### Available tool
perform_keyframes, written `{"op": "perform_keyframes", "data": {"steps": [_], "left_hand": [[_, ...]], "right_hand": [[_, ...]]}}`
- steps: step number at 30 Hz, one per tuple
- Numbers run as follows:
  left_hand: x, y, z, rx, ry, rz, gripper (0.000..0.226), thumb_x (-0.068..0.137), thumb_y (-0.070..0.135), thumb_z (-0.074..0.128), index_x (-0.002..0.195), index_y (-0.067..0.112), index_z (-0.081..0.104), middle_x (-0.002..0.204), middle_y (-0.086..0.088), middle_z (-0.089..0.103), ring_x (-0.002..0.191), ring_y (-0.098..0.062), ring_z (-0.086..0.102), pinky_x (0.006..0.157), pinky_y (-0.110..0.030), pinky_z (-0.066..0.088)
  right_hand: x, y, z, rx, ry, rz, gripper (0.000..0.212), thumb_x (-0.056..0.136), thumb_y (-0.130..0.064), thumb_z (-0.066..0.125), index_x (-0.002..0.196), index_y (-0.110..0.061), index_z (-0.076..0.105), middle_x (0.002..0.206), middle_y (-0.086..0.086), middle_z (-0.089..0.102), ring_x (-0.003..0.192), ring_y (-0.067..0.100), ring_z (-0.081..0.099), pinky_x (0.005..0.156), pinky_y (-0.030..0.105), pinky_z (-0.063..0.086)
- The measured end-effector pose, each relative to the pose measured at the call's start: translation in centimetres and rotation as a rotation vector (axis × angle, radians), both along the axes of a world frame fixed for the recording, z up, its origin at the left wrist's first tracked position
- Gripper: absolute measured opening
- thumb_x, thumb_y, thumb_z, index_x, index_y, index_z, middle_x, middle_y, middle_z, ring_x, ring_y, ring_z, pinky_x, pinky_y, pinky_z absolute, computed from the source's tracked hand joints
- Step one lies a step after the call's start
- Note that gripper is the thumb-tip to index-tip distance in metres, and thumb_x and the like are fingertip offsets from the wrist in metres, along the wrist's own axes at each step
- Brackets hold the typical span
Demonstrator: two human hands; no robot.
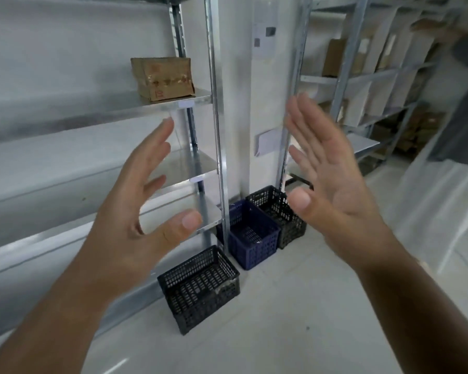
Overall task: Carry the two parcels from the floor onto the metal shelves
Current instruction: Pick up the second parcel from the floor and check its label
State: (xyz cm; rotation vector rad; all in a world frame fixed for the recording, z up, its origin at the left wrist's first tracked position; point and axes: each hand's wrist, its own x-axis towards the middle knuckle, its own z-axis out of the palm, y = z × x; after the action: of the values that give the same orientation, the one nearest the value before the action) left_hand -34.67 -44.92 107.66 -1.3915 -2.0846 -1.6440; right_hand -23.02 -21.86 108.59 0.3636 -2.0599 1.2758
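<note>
A brown cardboard parcel [162, 78] wrapped in clear tape stands on an upper board of the metal shelves [97, 112] at the left, near the shelf's right end. My left hand [135, 209] and my right hand [333, 184] are raised in front of me, palms facing each other, fingers spread, both holding nothing. They hover below and to the right of the parcel, apart from it. No other parcel shows on the floor in view.
Three plastic crates sit on the floor by the shelf post: a black one [200, 287], a blue one [250, 233] and another black one [278, 214]. A second metal rack [362, 76] with boxes stands at the right, where a person's arm [449, 36] reaches.
</note>
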Motion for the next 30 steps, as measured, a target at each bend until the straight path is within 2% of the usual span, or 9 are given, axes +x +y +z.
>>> {"op": "perform_keyframes", "data": {"steps": [3,8,12,17,21,30], "left_hand": [[4.4,2.1,-1.8,-0.061,-0.032,-0.069,0.104,0.08,0.08,0.063,0.165,0.034,0.024,0.17,0.026,0.029,0.159,-0.007,0.03,0.124,-0.056,0.032],[10.8,4.8,-4.2,-0.096,-0.091,-0.208,0.098,0.079,0.081,0.064,0.16,0.04,0.028,0.169,0.025,0.033,0.158,-0.007,0.032,0.124,-0.052,0.033],[14.3,6.0,-6.5,-0.133,-0.137,-0.351,0.101,0.08,0.079,0.064,0.163,0.035,0.026,0.168,0.025,0.033,0.159,-0.008,0.031,0.124,-0.054,0.032],[16.8,7.7,-9.4,-0.161,-0.212,-0.587,0.097,0.08,0.076,0.067,0.161,0.039,0.028,0.17,0.022,0.032,0.159,-0.009,0.032,0.123,-0.051,0.032],[18.8,8.9,-11.6,-0.2,-0.223,-0.771,0.093,0.08,0.073,0.07,0.158,0.044,0.03,0.17,0.022,0.032,0.159,-0.01,0.032,0.124,-0.054,0.03],[29.3,11.5,-14.7,-0.288,-0.272,-1.03,0.099,0.077,0.076,0.07,0.158,0.033,0.031,0.172,0.015,0.031,0.158,-0.011,0.034,0.122,-0.048,0.033]], "right_hand": [[5.5,1.2,-2.1,-0.01,-0.043,-0.064,0.088,0.086,-0.063,0.062,0.157,-0.039,0.017,0.172,-0.009,0.018,0.159,0.01,0.019,0.127,0.054,0.023],[13.8,2.1,-5.4,-0.057,-0.123,-0.168,0.087,0.087,-0.043,0.065,0.158,-0.026,0.016,0.172,-0.001,0.016,0.16,0.014,0.017,0.127,0.055,0.022],[19.4,0.9,-7.4,-0.07,-0.178,-0.29,0.09,0.089,-0.061,0.06,0.159,-0.023,0.016,0.173,-0.001,0.016,0.16,0.013,0.016,0.127,0.056,0.021],[25.4,-1.8,-9.7,-0.106,-0.266,-0.502,0.088,0.089,-0.062,0.057,0.159,-0.023,0.019,0.171,-0.009,0.021,0.159,0.009,0.02,0.127,0.056,0.022],[30.2,-4.5,-11.6,-0.173,-0.306,-0.679,0.092,0.088,-0.063,0.058,0.161,-0.023,0.019,0.171,-0.01,0.022,0.158,0.007,0.021,0.127,0.055,0.024],[44.7,-9.1,-14.9,-0.335,-0.328,-0.951,0.091,0.087,-0.065,0.06,0.16,-0.026,0.021,0.17,-0.011,0.024,0.159,0.01,0.021,0.127,0.055,0.023]]}}
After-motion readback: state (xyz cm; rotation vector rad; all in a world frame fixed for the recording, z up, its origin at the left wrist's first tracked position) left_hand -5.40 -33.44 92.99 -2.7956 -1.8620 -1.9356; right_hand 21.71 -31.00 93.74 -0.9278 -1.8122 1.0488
